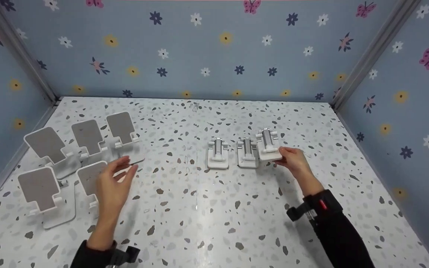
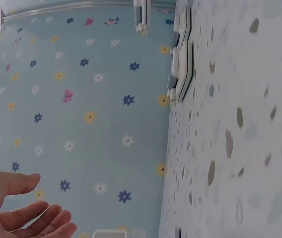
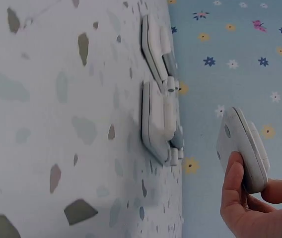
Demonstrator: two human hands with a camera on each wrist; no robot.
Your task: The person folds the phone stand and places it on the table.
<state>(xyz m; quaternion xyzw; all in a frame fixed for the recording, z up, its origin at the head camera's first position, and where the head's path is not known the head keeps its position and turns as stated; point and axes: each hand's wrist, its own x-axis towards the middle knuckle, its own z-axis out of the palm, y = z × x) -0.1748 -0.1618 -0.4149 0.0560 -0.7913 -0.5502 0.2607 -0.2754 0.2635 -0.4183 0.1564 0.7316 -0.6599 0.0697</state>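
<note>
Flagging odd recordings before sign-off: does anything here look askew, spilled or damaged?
Nothing looks spilled or damaged. One folded stand is out of line and tilted, apparently because the right hand holds it off the table; the two other stands beside it lie flat. Nothing else stands out.

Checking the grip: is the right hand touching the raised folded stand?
Touching. The right wrist view shows the right hand pinching the raised folded stand.

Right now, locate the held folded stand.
The held stand is right of centre in the head view, in the right grip, beside two folded stands.
</note>
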